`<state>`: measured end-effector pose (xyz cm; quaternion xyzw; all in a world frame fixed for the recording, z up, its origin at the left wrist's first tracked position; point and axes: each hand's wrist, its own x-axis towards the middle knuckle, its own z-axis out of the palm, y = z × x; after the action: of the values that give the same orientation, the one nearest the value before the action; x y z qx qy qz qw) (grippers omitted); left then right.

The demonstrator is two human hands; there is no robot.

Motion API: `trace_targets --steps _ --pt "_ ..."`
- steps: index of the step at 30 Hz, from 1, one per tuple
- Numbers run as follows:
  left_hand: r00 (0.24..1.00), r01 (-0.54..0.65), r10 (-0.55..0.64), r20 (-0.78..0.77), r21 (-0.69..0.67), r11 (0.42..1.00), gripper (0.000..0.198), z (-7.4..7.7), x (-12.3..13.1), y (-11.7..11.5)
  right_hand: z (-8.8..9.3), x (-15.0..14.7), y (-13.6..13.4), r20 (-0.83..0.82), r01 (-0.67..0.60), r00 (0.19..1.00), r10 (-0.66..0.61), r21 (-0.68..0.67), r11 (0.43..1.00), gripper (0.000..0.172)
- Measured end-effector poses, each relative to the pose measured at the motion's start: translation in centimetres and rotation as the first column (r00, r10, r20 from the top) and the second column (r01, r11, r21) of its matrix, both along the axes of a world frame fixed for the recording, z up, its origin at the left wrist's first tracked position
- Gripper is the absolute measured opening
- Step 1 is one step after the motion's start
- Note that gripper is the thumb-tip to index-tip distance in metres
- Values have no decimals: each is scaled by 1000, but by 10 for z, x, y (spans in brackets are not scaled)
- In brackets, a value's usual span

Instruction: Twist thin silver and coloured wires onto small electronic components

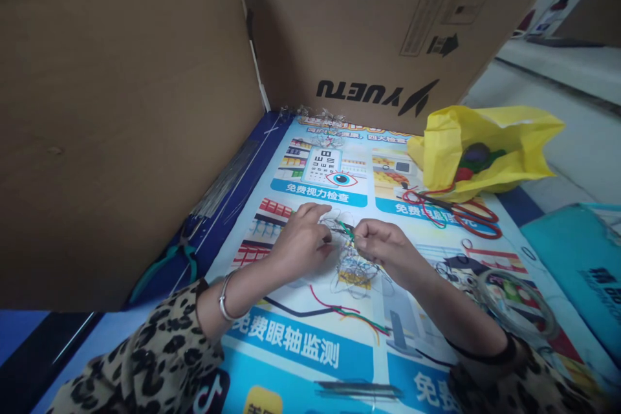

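Over the middle of the printed poster, my right hand [383, 247] is closed in a pinch on a short green cord [346, 230]. My left hand [303, 236] is just to the left, its index finger stretched out and the others loosely bent and apart; nothing shows clearly in it. Thin bent wire [334, 215] loops between the two hands. Below them lies a tangle of fine wire shapes [356, 275]. Nearer to me, red, green and yellow cords [352, 312] lie loose on the poster.
Cardboard walls [339, 26] stand behind and on the left. At right are a yellow bag [490, 142], red-handled scissors [478, 217], a wire coil [517, 304] and a teal pouch [577, 265]. Pliers [169, 262] and straight wires [228, 181] lie left; more wires [359, 390] lie in front.
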<state>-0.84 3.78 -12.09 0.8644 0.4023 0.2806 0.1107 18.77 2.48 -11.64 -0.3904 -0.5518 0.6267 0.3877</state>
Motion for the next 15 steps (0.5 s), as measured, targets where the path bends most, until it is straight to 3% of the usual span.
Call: trace_targets --steps 10,15 --pt "961 -24 17 275 22 999 8 -6 -11 2 -3 11 8 15 106 994 -106 -11 994 15" --pt "900 39 22 435 -131 991 3 -5 -13 2 -5 15 13 54 187 981 -188 24 982 12"
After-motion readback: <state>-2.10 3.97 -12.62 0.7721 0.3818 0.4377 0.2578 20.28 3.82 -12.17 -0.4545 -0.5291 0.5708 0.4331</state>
